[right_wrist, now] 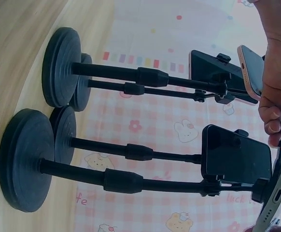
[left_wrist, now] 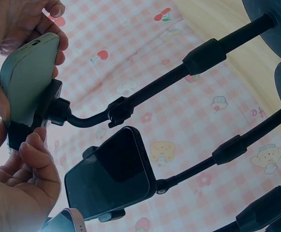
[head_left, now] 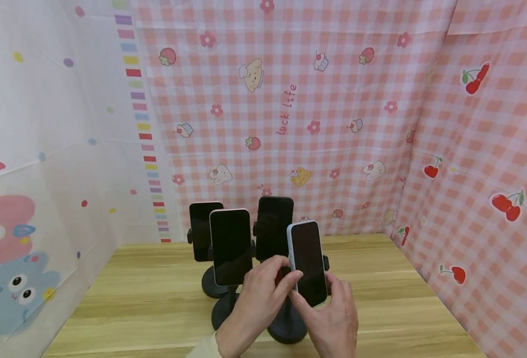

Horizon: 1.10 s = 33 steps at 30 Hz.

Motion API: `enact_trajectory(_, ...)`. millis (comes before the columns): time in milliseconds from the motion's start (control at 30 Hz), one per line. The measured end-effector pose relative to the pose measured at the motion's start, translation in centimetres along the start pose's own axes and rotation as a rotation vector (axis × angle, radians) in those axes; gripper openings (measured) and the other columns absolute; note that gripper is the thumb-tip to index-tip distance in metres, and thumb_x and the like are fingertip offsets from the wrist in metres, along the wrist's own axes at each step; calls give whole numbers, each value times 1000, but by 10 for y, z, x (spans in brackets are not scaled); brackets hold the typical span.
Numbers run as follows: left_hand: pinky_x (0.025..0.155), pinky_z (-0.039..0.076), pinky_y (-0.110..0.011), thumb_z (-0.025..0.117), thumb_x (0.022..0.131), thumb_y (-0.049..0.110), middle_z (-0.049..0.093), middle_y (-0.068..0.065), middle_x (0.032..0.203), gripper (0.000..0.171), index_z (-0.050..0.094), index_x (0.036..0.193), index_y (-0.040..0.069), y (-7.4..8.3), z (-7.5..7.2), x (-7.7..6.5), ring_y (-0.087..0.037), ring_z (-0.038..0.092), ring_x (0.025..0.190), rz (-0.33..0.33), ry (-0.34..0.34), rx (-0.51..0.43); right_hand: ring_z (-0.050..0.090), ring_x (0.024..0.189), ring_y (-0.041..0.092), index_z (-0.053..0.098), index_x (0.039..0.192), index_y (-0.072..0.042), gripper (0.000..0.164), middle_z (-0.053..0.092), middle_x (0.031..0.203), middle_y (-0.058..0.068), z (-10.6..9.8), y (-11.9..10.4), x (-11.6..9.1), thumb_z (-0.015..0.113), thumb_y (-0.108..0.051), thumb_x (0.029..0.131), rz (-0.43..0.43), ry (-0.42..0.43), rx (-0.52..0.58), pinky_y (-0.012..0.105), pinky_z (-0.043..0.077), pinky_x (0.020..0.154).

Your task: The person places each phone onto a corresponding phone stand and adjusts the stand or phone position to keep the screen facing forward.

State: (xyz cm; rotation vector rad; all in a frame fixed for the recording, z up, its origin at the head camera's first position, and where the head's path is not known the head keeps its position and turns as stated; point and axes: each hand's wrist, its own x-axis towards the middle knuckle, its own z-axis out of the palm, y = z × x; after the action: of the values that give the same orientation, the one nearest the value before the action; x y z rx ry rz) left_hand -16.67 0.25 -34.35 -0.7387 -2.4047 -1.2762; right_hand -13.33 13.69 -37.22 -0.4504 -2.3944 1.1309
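A light-cased smartphone (head_left: 309, 263) with a dark screen sits tilted at the front right, against the black clamp (left_wrist: 48, 104) of a phone stand. My left hand (head_left: 263, 291) pinches the end of this clamp at the phone's left edge, its fingers curled, as the left wrist view shows. My right hand (head_left: 330, 315) grips the phone's lower part, thumb on the front and fingers around the right side. Below them stands the stand's round black base (head_left: 287, 325). In the right wrist view, my right hand is almost wholly out of frame.
Left of my hands, a pink-edged phone (head_left: 231, 247) stands in another stand. Behind are a phone (head_left: 205, 231) at the left and a black phone (head_left: 274, 223) in the middle, both in stands. The wooden table (head_left: 147, 298) meets patterned cloth walls (head_left: 335, 99).
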Motion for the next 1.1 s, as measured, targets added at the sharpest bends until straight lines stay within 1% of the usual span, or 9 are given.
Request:
enact_trajectory(133,55,42,-21,52,86,47,50,12,72,27,57,94,22,-2,2,-1,-5,47,62,34,41,20,45,86,23,51,118,-6,101,47,98,7,3,1,0,56,-82,53,-11,37,-4,38,36,71)
enact_trajectory(400,52,40,-20,53,87,45,48,12,71,25,58,96,22,-3,7,-1,-5,45,61,66,96,44,45,82,23,54,114,-5,99,48,94,7,8,4,1,58,-81,51,-44,126,2,38,35,68)
enact_trajectory(500,53,40,-20,54,87,43,48,12,71,25,58,96,21,-4,9,-1,-4,45,61,82,118,47,44,82,23,54,114,-4,100,47,93,7,11,5,2,57,-82,51,-40,136,-2,38,35,68)
enact_trajectory(633,53,41,-19,55,87,42,48,12,71,25,58,96,19,-5,11,-2,-4,45,61,97,138,45,44,83,23,52,115,-4,101,47,94,7,13,4,3,55,-83,51,-21,125,-2,38,36,69)
enact_trajectory(733,52,42,-19,55,87,42,49,12,72,26,59,97,18,-5,12,-2,-4,46,60,93,152,46,44,83,23,53,114,-5,100,47,93,7,13,4,3,56,-82,51,-21,132,2,38,35,69)
enact_trajectory(800,52,41,-19,56,86,43,49,12,71,29,57,99,17,-4,13,-2,-3,45,59,76,160,57,44,82,23,53,114,-5,99,47,93,7,14,4,2,57,-81,51,-25,141,-1,37,35,68)
enact_trajectory(933,52,42,-19,56,85,45,48,10,70,40,50,109,13,-3,15,-2,-3,45,57,46,181,86,44,80,23,54,113,-4,96,47,92,7,15,5,2,62,-78,52,-41,166,-8,38,35,67)
enact_trajectory(1000,52,42,-18,57,84,46,49,10,70,46,48,114,12,-2,15,-1,-3,45,57,33,180,85,44,80,23,55,112,-4,94,47,91,7,15,5,2,63,-76,53,-43,173,-9,38,34,67)
enact_trajectory(1100,51,41,-19,56,85,47,49,9,70,50,50,116,9,-1,15,0,-3,44,56,15,162,74,44,81,24,54,113,-4,91,47,92,7,15,5,1,65,-74,54,-39,171,-11,38,34,68)
